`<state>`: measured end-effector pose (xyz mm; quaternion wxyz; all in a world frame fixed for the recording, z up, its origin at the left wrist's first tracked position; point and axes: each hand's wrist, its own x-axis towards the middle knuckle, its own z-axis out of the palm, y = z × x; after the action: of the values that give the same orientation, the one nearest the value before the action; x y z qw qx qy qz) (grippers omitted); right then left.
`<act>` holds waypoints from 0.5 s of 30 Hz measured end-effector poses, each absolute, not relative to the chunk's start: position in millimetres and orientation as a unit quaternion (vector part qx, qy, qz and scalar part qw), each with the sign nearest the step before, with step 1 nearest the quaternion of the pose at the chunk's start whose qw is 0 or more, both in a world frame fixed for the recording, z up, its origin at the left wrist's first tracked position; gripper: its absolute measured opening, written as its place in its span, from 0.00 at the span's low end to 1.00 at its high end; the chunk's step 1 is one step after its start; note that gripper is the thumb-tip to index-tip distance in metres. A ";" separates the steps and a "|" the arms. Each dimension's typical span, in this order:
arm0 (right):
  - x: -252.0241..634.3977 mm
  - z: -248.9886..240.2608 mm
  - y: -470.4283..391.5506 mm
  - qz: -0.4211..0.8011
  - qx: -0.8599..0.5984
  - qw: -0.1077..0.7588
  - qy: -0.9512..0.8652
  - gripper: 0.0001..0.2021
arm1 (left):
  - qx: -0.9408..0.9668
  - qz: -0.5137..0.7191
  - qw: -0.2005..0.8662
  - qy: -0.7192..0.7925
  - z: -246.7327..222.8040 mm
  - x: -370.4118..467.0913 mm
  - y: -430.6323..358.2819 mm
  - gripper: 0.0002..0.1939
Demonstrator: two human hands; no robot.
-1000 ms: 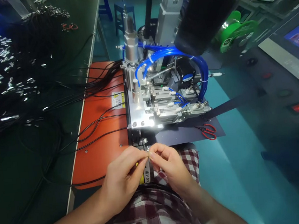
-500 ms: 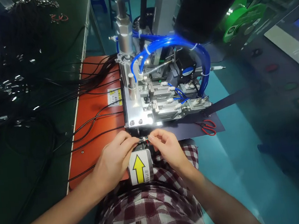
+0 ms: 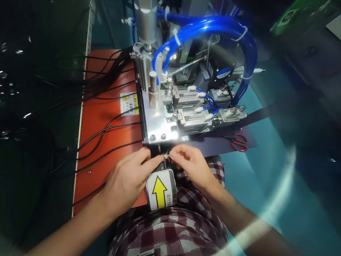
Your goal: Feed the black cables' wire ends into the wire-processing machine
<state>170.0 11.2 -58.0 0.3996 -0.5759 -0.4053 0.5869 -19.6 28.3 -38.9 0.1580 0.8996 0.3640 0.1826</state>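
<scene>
My left hand (image 3: 127, 176) reaches in at the near end of the machine, index finger stretched toward a small bright metal piece (image 3: 165, 156). Its thumb side is turned away, and what its fingers close on is hidden. Facing it, my right hand (image 3: 192, 164) pinches thin coloured wires (image 3: 168, 155) between thumb and forefinger; red and pale strands stick out. The fingertips of both hands are almost together. Just below them is a guard with a yellow arrow (image 3: 159, 191). Above the hands stands the machine's metal plate (image 3: 158, 125).
Several black cables (image 3: 107, 128) cross the orange panel (image 3: 102, 166) on the left. Blue air hoses (image 3: 205, 23) arch over the pneumatic cylinders (image 3: 192, 116). Red-handled scissors (image 3: 238, 142) lie on the dark sheet at right. A dark mass of cables with shiny ends (image 3: 1, 92) fills the far left.
The view has shifted closer, so the machine looks larger. My left index finger has straightened toward the metal piece, and more of the coloured wires shows between the fingertips.
</scene>
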 end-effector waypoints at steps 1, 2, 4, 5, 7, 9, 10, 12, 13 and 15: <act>170.0 -58.5 11.2 0.585 -0.578 0.398 -0.407 0.10 | 0.902 0.180 0.151 0.362 -39.1 -19.4 28.2 0.18; 169.9 -59.1 11.3 0.583 -0.580 0.396 -0.408 0.10 | 0.904 0.179 0.145 0.361 -39.3 -19.2 28.1 0.18; 169.6 -60.4 11.3 0.582 -0.582 0.396 -0.407 0.09 | 0.906 0.178 0.138 0.359 -40.0 -18.9 28.1 0.18; 169.5 -61.0 11.2 0.584 -0.581 0.396 -0.406 0.09 | 0.906 0.179 0.135 0.359 -40.4 -18.8 28.1 0.18; 169.4 -62.0 11.0 0.588 -0.578 0.398 -0.402 0.09 | 0.908 0.178 0.127 0.357 -41.1 -18.5 28.4 0.18; 169.3 -62.7 10.7 0.591 -0.577 0.400 -0.397 0.09 | 0.910 0.179 0.119 0.355 -41.8 -18.3 28.6 0.18; 169.3 -62.8 10.7 0.592 -0.577 0.400 -0.395 0.10 | 0.911 0.180 0.113 0.353 -42.1 -18.1 28.6 0.18; 169.4 -63.0 10.7 0.596 -0.577 0.400 -0.391 0.10 | 0.912 0.180 0.104 0.353 -42.2 -18.0 28.6 0.18; 169.5 -63.0 10.8 0.600 -0.575 0.399 -0.387 0.10 | 0.912 0.180 0.101 0.353 -42.1 -17.9 28.5 0.18; 169.6 -63.1 11.1 0.615 -0.568 0.397 -0.377 0.10 | 0.912 0.180 0.099 0.354 -41.5 -17.6 28.4 0.18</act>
<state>169.6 11.1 -63.1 0.3972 -0.5677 -0.3771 0.6147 -17.6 28.4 -41.5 0.0985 0.9123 0.3544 0.1798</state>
